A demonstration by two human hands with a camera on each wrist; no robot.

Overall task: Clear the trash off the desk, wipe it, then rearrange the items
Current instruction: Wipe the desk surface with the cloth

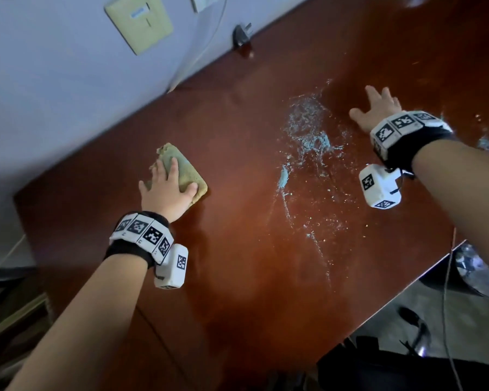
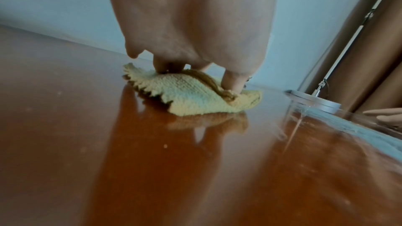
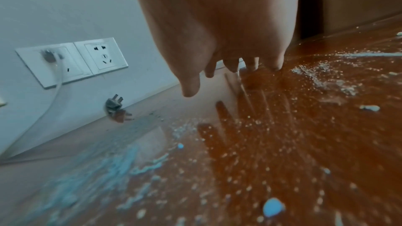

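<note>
On a glossy desk (image 1: 237, 277), the left hand (image 1: 164, 190) presses a cloth (image 1: 185, 167) flat; pale residue (image 1: 308, 136) at three o'clock wants firm overlapping strokes, while the right hand (image 1: 376, 108) rests splayed, holding nothing.

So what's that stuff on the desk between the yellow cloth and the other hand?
Pale blue smears and crumbs on the desk, seen in the head view.

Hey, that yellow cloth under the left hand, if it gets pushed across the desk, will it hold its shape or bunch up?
The yellow cloth looks soft and floppy: it is already folded and creased under the left hand, so it will probably bunch. On the glossy desk it should slide easily.
</note>
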